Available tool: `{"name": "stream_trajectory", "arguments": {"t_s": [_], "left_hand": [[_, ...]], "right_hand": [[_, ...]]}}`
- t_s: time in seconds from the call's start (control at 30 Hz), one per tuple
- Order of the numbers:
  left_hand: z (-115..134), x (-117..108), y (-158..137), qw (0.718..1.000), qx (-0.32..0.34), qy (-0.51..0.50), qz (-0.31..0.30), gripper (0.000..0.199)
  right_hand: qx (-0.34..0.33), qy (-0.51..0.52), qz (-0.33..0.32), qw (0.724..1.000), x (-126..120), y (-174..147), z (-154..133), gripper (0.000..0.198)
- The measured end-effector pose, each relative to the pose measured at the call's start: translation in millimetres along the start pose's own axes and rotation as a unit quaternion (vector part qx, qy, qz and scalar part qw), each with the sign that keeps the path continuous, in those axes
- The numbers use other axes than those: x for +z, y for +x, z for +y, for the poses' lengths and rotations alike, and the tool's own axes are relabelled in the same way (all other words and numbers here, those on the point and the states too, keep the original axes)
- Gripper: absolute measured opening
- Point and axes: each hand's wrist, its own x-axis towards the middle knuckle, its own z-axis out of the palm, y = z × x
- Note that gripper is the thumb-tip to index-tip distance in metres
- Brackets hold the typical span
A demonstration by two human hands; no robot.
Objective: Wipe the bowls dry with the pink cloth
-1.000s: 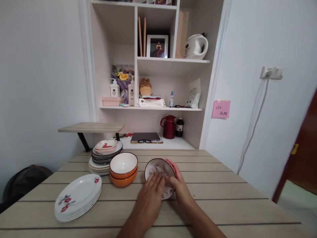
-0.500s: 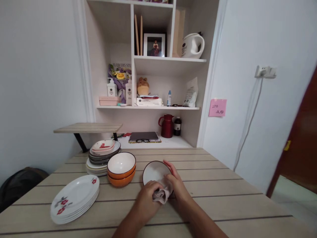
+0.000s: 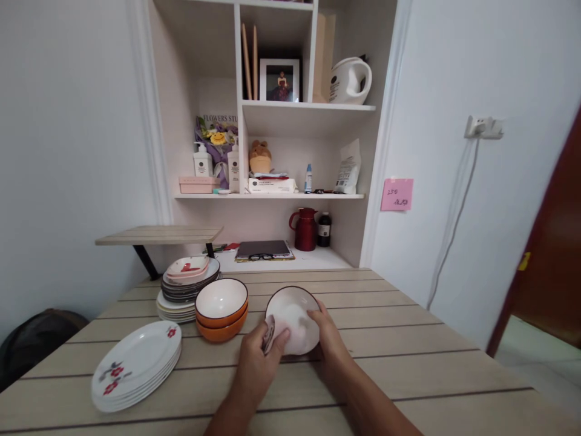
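Note:
A white bowl with a dark rim (image 3: 294, 306) is tilted toward me above the front middle of the table. My right hand (image 3: 327, 333) grips its right side, thumb over the rim on the inside and fingers behind. My left hand (image 3: 262, 354) is closed on a pale, crumpled cloth (image 3: 269, 332) at the bowl's left edge. Part of the cloth seems to lie against the inner wall, and the left thumb points into the bowl. The outside of the bowl is hidden from me.
Left of the bowl stand stacked orange bowls (image 3: 221, 327). Behind them is a pile of mixed plates and small dishes (image 3: 190, 284). Several oval flowered plates (image 3: 140, 357) lie stacked at the front left. A red jug (image 3: 305, 230) and a laptop (image 3: 263, 249) sit at the back below the shelves.
My left hand has moved left with the cloth, from the bowl's near side to its left edge. The bowl has turned and risen slightly, showing more of its inside.

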Motion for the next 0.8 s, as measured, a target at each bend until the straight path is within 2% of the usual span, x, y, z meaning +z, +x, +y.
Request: {"name": "stream_trajectory", "arguments": {"t_s": [0.07,0.13,0.2,0.27,0.33,0.43,0.5,0.57,0.63,0.67,0.73,0.8], "left_hand": [[-2,-3,1,0.995,0.089,0.051,-0.002,0.018],[-4,-7,1,0.977,0.189,0.097,-0.006,0.013],[-6,-12,1,0.953,0.263,0.149,0.022,0.031],[-8,-14,1,0.927,0.302,0.215,0.063,0.039],[-9,-11,0,0.909,0.314,0.269,0.05,0.036],[-11,1,-3,0.912,0.267,0.3,-0.082,0.024],[-12,9,-6,0.914,0.213,0.3,-0.169,0.036],[-13,13,-9,0.912,0.18,0.297,-0.22,0.058],[-14,14,-10,0.905,0.176,0.305,-0.238,0.075],[-15,14,-10,0.9,0.185,0.315,-0.237,0.077],[-17,14,-9,0.889,0.219,0.335,-0.221,0.064],[-19,13,-5,0.877,0.264,0.353,-0.191,0.042]], "right_hand": [[0.001,0.0,-0.003,1.0,1,-1,-1,0.051],[0.006,0.001,-0.011,1.0,3,-4,-3,0.049],[0.02,-0.004,-0.022,1.0,3,-7,-5,0.051],[0.034,-0.006,-0.028,0.999,3,-10,-5,0.054],[0.045,-0.002,-0.029,0.999,2,-11,-4,0.057],[0.041,0.015,-0.031,0.999,2,-11,-2,0.056],[0.02,0.019,-0.034,0.999,2,-10,0,0.051],[-0.01,0.013,-0.04,0.999,3,-8,0,0.045],[-0.04,0.003,-0.047,0.998,4,-8,-2,0.04],[-0.053,-0.001,-0.05,0.997,4,-8,-4,0.039],[-0.064,-0.007,-0.05,0.997,5,-9,-10,0.039],[-0.048,-0.011,-0.048,0.998,4,-12,-17,0.042]]}}
